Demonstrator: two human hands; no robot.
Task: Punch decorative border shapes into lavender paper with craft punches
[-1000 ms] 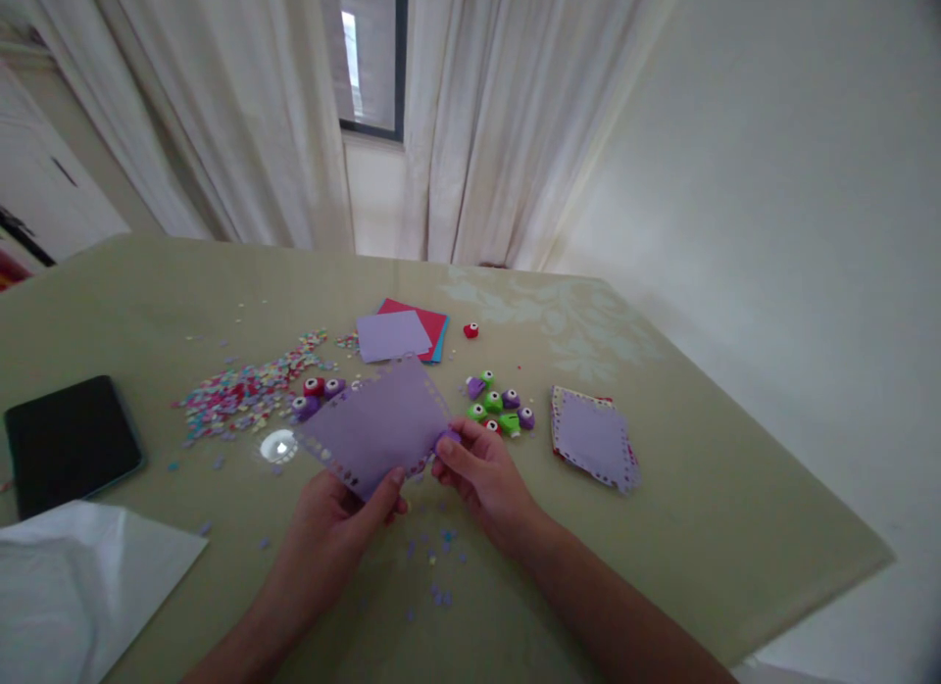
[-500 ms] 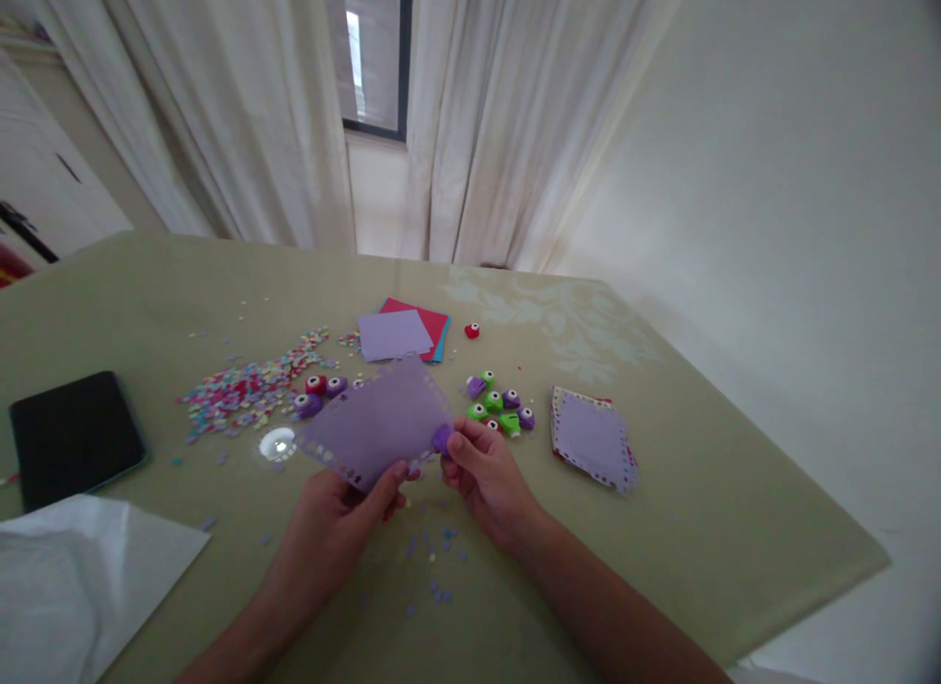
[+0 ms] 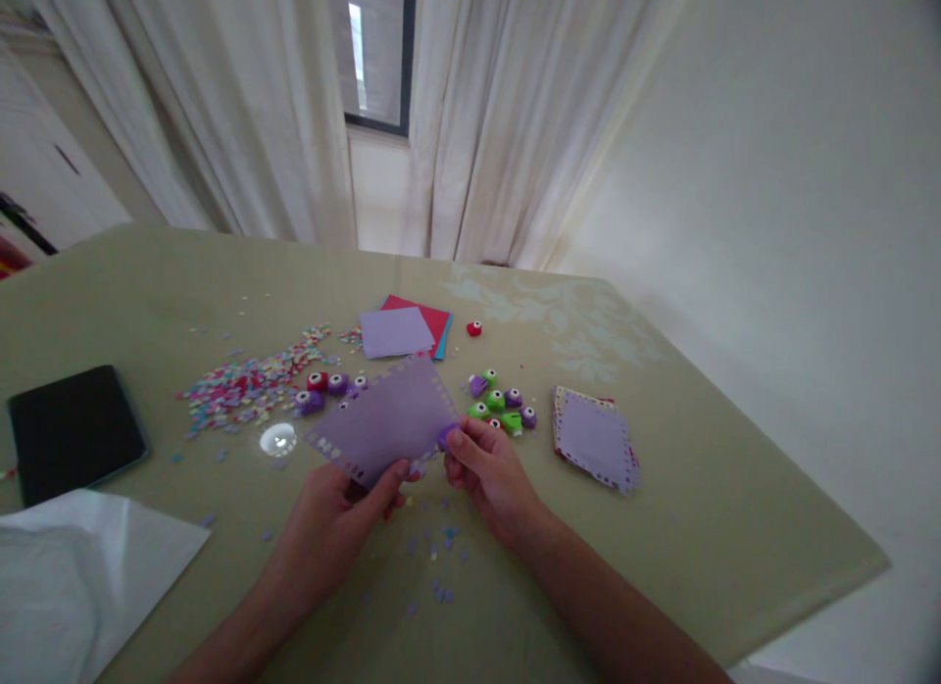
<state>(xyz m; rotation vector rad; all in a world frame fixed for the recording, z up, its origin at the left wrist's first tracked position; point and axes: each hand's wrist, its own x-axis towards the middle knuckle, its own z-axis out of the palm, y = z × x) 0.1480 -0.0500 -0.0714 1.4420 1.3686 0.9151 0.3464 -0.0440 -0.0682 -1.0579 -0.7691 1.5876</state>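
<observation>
A lilac sheet of paper (image 3: 389, 419) with punched holes along its edges is held tilted above the table. My left hand (image 3: 349, 513) pinches its near edge between thumb and fingers. My right hand (image 3: 489, 473) grips a small purple paper punch (image 3: 447, 436) at the sheet's right edge; the fingers cover most of the punch. Just beyond the right hand lie several green, purple and red punches (image 3: 495, 400). More punches (image 3: 317, 381), red and purple, sit behind the sheet's left side. Tiny lilac paper cutouts (image 3: 441, 593) are scattered on the table below the hands.
A stack of hole-edged sheets (image 3: 594, 439) lies to the right. Plain coloured paper (image 3: 397, 331) and a lone red punch (image 3: 474, 328) are farther back. On the left are heaped confetti (image 3: 246, 390), a black tablet (image 3: 74, 429) and a white bag (image 3: 139, 542).
Both hands stay in nearly the same place. The sheet and the purple punch have shifted slightly right, and less of the punch shows past the fingers.
</observation>
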